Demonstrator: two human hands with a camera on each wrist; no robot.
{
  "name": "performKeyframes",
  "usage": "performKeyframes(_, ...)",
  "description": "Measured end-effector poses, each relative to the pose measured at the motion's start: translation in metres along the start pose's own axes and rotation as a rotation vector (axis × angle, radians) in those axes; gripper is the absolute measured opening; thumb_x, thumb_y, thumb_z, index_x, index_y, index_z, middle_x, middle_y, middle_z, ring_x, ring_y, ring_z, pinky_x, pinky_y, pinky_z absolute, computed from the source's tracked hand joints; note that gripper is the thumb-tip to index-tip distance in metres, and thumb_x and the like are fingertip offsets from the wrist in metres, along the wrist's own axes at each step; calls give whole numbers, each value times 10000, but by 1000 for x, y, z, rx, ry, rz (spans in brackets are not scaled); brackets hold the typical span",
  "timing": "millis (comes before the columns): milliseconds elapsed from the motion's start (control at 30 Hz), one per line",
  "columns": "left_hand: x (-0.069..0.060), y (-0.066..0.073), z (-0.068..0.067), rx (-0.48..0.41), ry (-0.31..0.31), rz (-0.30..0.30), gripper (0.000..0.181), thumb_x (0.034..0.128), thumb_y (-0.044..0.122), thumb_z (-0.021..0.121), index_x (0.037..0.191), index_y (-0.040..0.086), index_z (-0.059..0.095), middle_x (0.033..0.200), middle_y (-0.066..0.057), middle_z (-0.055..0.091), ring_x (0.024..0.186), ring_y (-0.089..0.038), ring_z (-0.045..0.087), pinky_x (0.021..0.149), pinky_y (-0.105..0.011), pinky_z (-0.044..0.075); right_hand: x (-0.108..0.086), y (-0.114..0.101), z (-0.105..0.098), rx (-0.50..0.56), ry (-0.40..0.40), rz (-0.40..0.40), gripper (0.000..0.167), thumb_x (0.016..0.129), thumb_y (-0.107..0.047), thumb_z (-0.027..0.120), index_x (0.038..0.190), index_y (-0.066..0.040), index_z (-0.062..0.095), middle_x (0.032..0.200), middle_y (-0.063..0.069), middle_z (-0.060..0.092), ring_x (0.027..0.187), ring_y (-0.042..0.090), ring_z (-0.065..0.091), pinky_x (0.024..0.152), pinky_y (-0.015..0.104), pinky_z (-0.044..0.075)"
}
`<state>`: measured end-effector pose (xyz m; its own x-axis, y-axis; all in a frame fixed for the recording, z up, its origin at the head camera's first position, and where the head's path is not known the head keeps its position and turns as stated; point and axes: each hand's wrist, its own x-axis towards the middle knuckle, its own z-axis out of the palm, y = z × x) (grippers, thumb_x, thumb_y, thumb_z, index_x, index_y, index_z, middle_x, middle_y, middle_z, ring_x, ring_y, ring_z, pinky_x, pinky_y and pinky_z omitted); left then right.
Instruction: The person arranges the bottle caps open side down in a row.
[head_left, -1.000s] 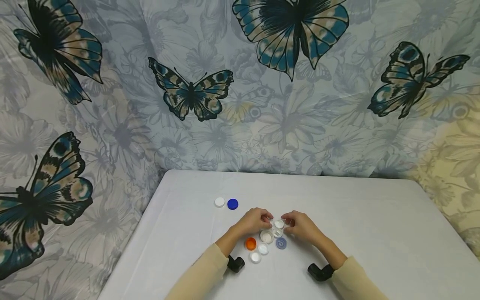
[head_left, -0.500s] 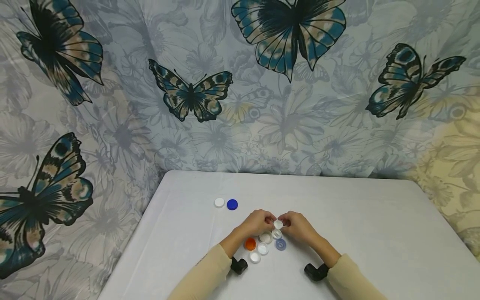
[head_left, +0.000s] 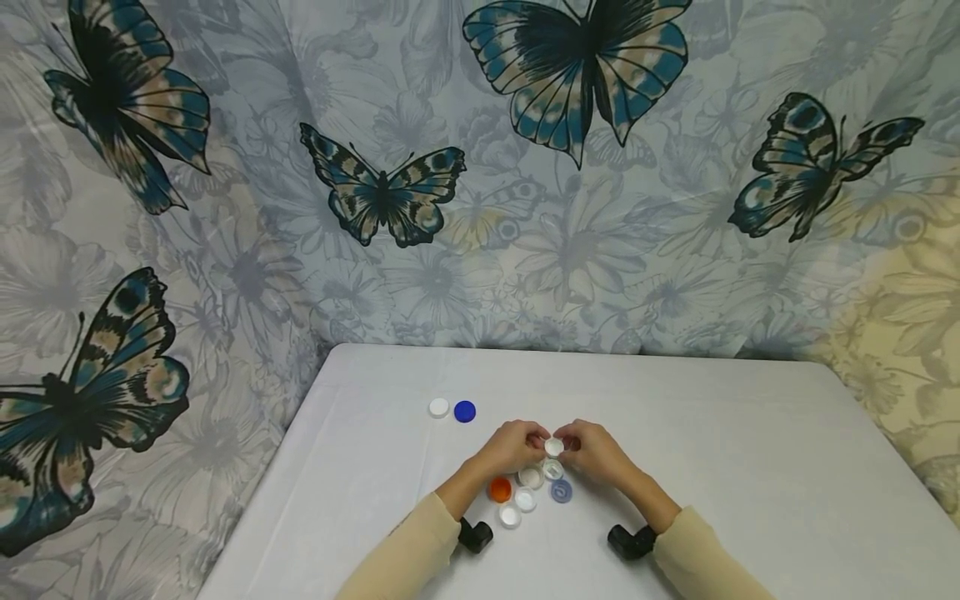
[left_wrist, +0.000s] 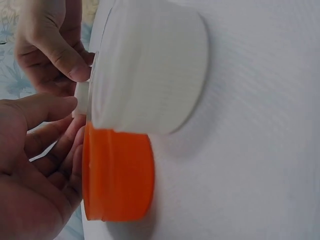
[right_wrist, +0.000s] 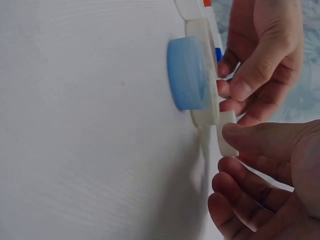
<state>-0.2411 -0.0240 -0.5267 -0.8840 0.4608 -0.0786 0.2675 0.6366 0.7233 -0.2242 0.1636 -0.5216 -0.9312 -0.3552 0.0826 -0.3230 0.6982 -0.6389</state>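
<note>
A small white bottle cap [head_left: 553,447] is between my two hands near the table's middle. My left hand [head_left: 513,447] holds its left side between thumb and fingers; in the left wrist view the thumb lies at the edge of the white cap [left_wrist: 83,94]. My right hand [head_left: 592,450] pinches the opposite side, its thumb on the white cap [right_wrist: 227,137] in the right wrist view. Just below are a clear-white cap [head_left: 552,470] and a wider white cap [head_left: 530,477]. An orange cap [head_left: 499,489] and a bluish translucent cap [head_left: 561,491] lie nearby.
Two more white caps [head_left: 525,500] lie closer to me, between the forearms. Farther back on the left, a white cap [head_left: 438,407] sits beside a dark blue cap [head_left: 465,412]. The white-covered table [head_left: 720,433] meets a butterfly-patterned cloth [head_left: 585,250] behind.
My hands have come together around the small white cap, which now sits between both sets of fingers. The other caps stay in place; the head view has shifted slightly.
</note>
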Motion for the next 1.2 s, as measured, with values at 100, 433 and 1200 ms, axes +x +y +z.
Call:
performKeyframes(100, -2, 0, -1, -56, 30, 16, 242, 837, 82, 732, 1077, 76, 704, 822, 35, 666, 716, -8, 549, 728, -159, 473, 2, -1, -4, 5, -12, -17, 261, 767, -17, 760, 1022, 3, 712, 803, 26, 621, 706, 77, 505, 615, 215, 426)
performKeyframes(433, -8, -5, -7, -212, 92, 19, 240, 833, 60, 734, 1068, 41, 690, 822, 5, 649, 720, -29, 552, 708, -154, 481, 7, -4, -6, 54, -11, -90, 263, 789, -69, 762, 1034, 7, 705, 837, 43, 648, 735, 83, 551, 621, 211, 448)
performKeyframes(1200, -32, -16, -15, -268, 223, 7, 276, 825, 158, 769, 1066, 56, 684, 947, -69, 688, 791, -72, 592, 699, -178, 501, 6, -29, 10, 175, 82, -78, 233, 809, -44, 748, 1034, 11, 721, 863, 69, 673, 746, 90, 593, 684, 210, 520)
